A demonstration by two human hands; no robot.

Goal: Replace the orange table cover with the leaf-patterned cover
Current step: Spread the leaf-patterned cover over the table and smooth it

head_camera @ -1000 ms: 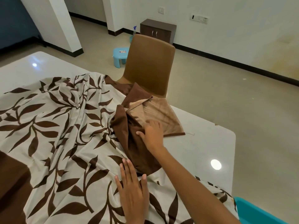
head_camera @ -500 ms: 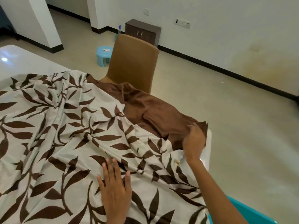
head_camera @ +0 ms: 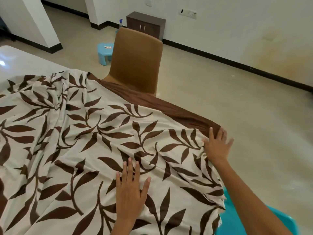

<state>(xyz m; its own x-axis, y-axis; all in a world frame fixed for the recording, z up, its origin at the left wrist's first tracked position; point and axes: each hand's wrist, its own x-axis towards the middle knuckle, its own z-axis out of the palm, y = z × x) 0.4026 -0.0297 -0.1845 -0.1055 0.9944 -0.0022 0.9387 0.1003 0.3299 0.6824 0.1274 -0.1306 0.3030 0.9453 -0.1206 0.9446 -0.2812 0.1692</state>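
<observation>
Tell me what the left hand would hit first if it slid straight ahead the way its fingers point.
The left hand would likely meet the creases in the leaf-patterned cover just beyond its fingertips, then that cover's brown border.

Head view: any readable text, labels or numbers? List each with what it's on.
None can be read.
Blue stool: a small sticker on its top, too blurred to read.
Wall switch panel: dark and white parts, no legible marking.
Leaf-patterned cover: leaf print only, no text.

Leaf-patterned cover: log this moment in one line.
leaf-patterned cover: spread, wrinkled | left hand: flat on it | right hand: open at corner
</observation>
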